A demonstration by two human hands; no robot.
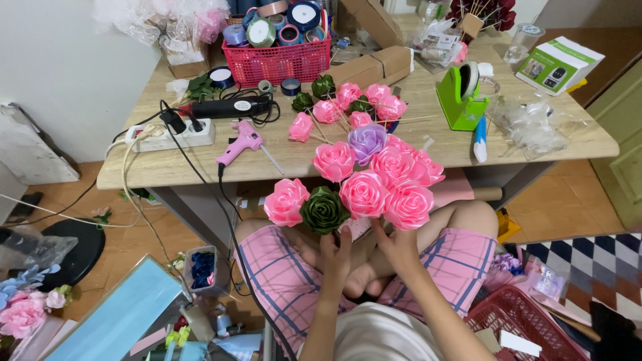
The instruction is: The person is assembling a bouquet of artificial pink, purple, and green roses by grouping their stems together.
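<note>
Head view: glossy spiralled ribbon roses (364, 184)

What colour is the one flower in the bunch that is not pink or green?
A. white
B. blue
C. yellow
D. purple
D: among the pink roses and the dark green rose held up by the left hand and right hand, a single purple rose sits near the top of the bunch.
</note>
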